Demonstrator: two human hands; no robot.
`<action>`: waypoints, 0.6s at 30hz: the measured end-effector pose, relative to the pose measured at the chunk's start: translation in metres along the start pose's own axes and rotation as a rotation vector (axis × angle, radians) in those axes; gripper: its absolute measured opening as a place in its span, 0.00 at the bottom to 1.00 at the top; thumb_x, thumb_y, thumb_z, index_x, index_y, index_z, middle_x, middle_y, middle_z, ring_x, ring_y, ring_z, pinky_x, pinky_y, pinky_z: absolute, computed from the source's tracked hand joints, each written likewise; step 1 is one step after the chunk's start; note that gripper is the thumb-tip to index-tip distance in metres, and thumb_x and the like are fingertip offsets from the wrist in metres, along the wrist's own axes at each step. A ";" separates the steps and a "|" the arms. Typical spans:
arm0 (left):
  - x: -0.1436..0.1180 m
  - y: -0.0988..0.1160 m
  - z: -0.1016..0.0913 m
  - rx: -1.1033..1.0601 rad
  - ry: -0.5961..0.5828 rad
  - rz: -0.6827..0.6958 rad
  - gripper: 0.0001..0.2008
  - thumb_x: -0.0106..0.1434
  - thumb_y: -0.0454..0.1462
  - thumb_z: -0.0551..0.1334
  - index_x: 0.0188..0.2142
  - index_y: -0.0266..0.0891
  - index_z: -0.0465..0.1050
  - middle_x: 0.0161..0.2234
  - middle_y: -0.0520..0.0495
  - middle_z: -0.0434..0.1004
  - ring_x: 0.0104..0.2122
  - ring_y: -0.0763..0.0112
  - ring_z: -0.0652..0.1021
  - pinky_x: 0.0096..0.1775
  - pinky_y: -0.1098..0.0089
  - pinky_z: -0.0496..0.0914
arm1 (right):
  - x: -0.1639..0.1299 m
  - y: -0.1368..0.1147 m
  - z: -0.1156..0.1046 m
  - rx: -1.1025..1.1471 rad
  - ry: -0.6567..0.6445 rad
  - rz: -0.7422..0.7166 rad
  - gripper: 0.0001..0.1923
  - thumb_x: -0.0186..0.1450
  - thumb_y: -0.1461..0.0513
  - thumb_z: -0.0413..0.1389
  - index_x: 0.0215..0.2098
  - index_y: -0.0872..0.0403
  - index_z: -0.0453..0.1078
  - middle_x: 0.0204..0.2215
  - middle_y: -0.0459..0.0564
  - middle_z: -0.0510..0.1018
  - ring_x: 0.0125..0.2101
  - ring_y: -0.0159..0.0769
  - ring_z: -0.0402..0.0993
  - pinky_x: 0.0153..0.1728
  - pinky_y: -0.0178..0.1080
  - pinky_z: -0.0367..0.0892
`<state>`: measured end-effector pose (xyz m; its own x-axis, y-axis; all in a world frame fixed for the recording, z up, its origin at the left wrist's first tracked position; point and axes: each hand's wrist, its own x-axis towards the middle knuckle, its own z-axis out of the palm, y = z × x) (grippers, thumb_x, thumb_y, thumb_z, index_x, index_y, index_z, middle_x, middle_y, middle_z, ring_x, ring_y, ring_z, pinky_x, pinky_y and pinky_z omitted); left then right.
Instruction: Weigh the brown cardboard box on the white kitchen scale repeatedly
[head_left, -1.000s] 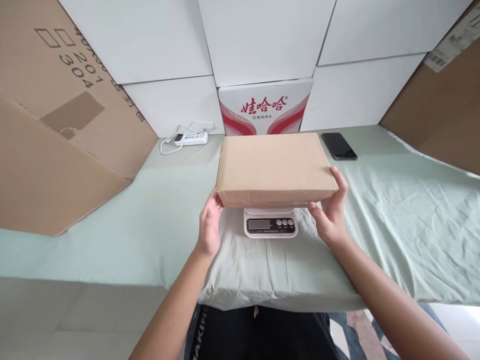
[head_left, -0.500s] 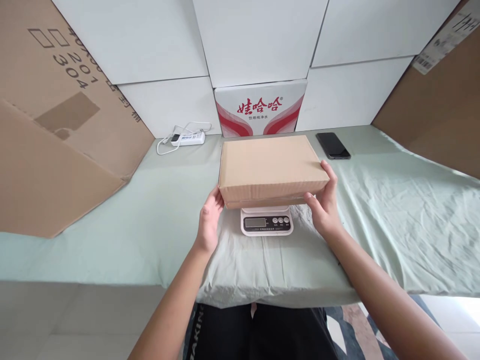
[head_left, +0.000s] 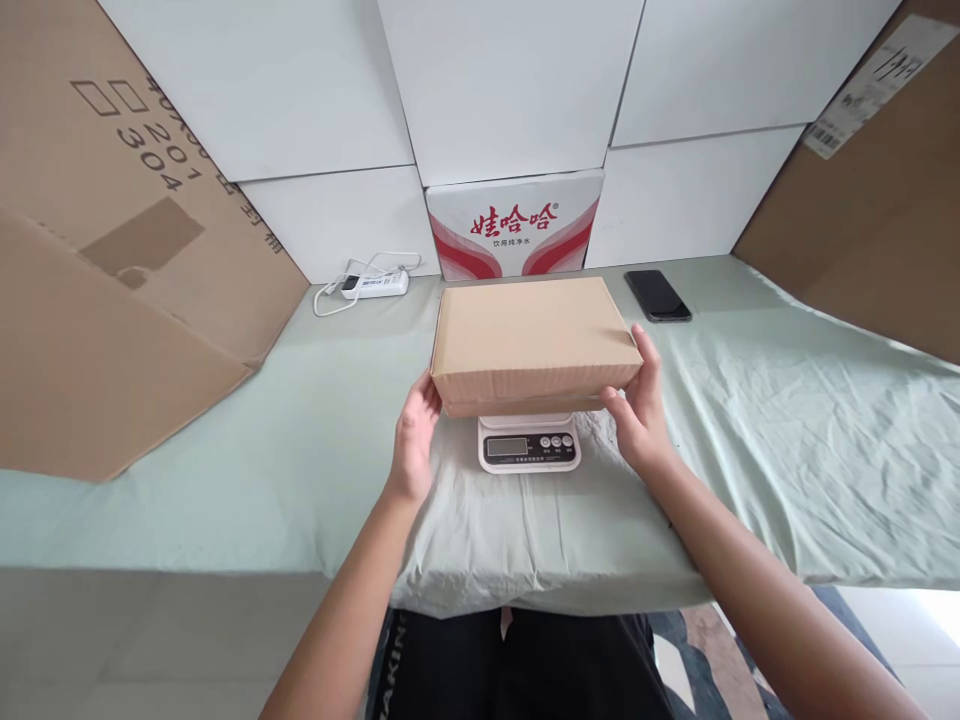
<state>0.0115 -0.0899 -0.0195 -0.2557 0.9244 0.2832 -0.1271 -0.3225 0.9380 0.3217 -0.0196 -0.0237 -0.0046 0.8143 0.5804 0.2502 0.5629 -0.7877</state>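
A closed brown cardboard box [head_left: 536,330] lies level over a white digital kitchen scale [head_left: 529,446], whose front panel with a display and buttons sticks out toward me. The box hides the weighing plate, so I cannot tell whether it rests fully on it. My left hand [head_left: 415,437] holds the box at its near left corner, fingers partly hidden behind the side. On the other end, my right hand [head_left: 639,412] grips the near right corner, thumb on the front face and fingers along the right side. No digits are readable on the display.
A black phone [head_left: 658,296] lies at the back right. A white power strip [head_left: 375,284] with a cable sits at the back left. Large cardboard pieces [head_left: 150,330] flank the cloth-covered table [head_left: 300,480] on both sides. Behind stands a white and red carton [head_left: 517,228].
The view has shifted slightly. Both hands keep their places on the box, which stays over the scale; its right end looks a little lower or more level.
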 end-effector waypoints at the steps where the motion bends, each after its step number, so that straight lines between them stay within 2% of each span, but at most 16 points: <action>1: 0.002 0.000 -0.004 0.004 0.032 0.032 0.45 0.67 0.74 0.58 0.70 0.50 0.77 0.77 0.38 0.72 0.80 0.44 0.68 0.78 0.49 0.63 | 0.002 0.002 -0.002 0.023 0.049 0.030 0.44 0.71 0.40 0.60 0.81 0.34 0.54 0.70 0.56 0.72 0.66 0.57 0.76 0.64 0.65 0.77; 4: 0.006 0.001 -0.017 0.013 0.166 0.112 0.43 0.69 0.73 0.57 0.70 0.53 0.78 0.80 0.42 0.67 0.83 0.47 0.61 0.80 0.51 0.61 | 0.009 0.010 -0.011 0.124 0.250 0.178 0.38 0.72 0.43 0.55 0.78 0.32 0.56 0.59 0.53 0.77 0.57 0.52 0.81 0.55 0.60 0.80; 7: 0.008 -0.001 -0.022 0.026 0.205 0.115 0.43 0.70 0.72 0.55 0.70 0.52 0.77 0.81 0.41 0.66 0.83 0.47 0.61 0.80 0.49 0.60 | 0.017 0.016 -0.015 0.217 0.370 0.318 0.35 0.70 0.47 0.54 0.75 0.34 0.62 0.53 0.51 0.78 0.51 0.48 0.83 0.49 0.54 0.81; 12: 0.005 -0.010 -0.016 0.035 0.133 0.080 0.42 0.70 0.71 0.58 0.72 0.53 0.76 0.82 0.42 0.64 0.83 0.49 0.61 0.80 0.53 0.60 | 0.016 0.013 -0.007 0.188 0.323 0.358 0.30 0.69 0.47 0.57 0.69 0.36 0.68 0.50 0.48 0.78 0.49 0.43 0.83 0.47 0.48 0.79; 18: 0.006 -0.017 -0.014 0.051 0.094 0.059 0.42 0.71 0.69 0.60 0.74 0.50 0.73 0.82 0.39 0.62 0.83 0.47 0.62 0.81 0.51 0.59 | 0.015 0.008 -0.004 0.185 0.280 0.416 0.24 0.70 0.45 0.58 0.61 0.41 0.75 0.45 0.46 0.80 0.46 0.42 0.83 0.45 0.45 0.77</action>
<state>-0.0010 -0.0821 -0.0362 -0.3503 0.8802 0.3204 -0.0613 -0.3629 0.9298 0.3269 -0.0032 -0.0199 0.3235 0.9193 0.2242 0.0005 0.2367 -0.9716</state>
